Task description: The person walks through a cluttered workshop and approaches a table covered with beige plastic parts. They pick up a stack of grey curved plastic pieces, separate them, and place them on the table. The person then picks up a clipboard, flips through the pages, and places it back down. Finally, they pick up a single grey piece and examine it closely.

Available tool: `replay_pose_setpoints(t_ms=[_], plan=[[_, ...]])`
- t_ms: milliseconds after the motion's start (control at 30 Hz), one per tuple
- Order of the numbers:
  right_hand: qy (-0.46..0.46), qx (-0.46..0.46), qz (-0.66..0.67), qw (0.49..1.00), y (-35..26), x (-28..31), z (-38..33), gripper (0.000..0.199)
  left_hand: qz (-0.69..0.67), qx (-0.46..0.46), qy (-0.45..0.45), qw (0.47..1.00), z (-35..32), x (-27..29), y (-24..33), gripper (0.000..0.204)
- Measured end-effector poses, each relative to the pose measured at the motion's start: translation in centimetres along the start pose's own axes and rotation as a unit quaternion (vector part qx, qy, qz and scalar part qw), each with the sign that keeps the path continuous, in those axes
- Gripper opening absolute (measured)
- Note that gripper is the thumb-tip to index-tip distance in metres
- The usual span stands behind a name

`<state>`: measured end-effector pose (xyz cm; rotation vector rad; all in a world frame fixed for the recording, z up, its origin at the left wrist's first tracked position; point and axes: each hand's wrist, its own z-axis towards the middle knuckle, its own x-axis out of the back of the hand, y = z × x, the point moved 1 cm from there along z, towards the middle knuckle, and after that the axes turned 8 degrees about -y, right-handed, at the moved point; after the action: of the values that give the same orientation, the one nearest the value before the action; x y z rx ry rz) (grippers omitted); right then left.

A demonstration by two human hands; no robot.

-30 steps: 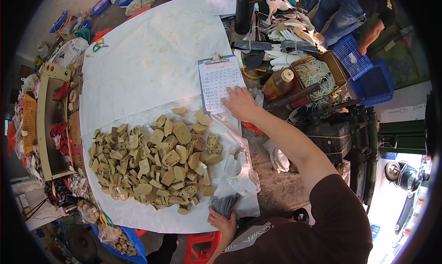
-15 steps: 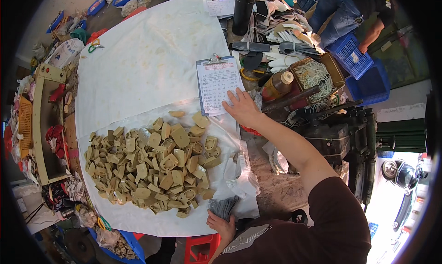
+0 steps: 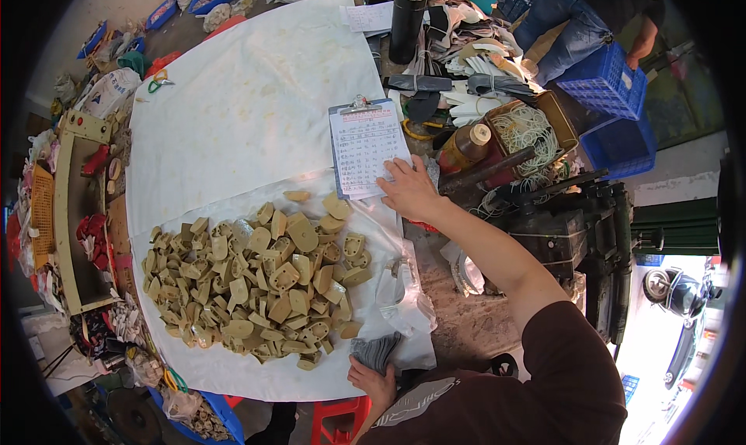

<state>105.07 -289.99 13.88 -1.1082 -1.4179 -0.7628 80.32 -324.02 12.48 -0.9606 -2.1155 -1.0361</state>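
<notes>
My right hand point(image 3: 412, 190) rests open, fingers apart, on the lower right of a clipboard point(image 3: 360, 103) that holds a sheet of handwritten rows point(image 3: 368, 146). Close to my body, at the table's near edge, my left hand point(image 3: 373, 380) is closed round a bundle of thin dark grey pieces point(image 3: 376, 352), which fan out above the fingers. Between the hands and to the left spreads a big heap of tan shoe-heel-like blocks point(image 3: 256, 282), several with holes in them. A crumpled clear plastic bag point(image 3: 404, 297) lies right of the heap.
White sheeting point(image 3: 249, 95) covers the table, with scissors point(image 3: 159, 80) at its far left. Right of the clipboard stand a brown bottle point(image 3: 466, 146), a box of pale cord point(image 3: 528, 134) and dark machinery point(image 3: 559, 235). At upper right a person holds a blue crate point(image 3: 602, 84).
My right hand has shifted slightly on the clipboard, its thumb now more raised. The other person's blue crate has tilted and moved. My left hand keeps its hold on the grey bundle.
</notes>
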Motion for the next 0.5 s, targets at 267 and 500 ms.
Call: replay_pose_setpoints(t_ms=[267, 500], plan=[[0.081, -0.016, 0.046, 0.996, 0.3, 0.4, 1.1, 0.036, 0.012, -0.003, 0.011, 1.000, 0.0, -0.2, -0.1, 0.099], [0.113, -0.015, 0.111, 0.987, 0.2, 1.1, 1.4, 0.027, 0.002, 0.006, -0.011, 1.000, 0.0, 0.1, 0.1, 0.099]])
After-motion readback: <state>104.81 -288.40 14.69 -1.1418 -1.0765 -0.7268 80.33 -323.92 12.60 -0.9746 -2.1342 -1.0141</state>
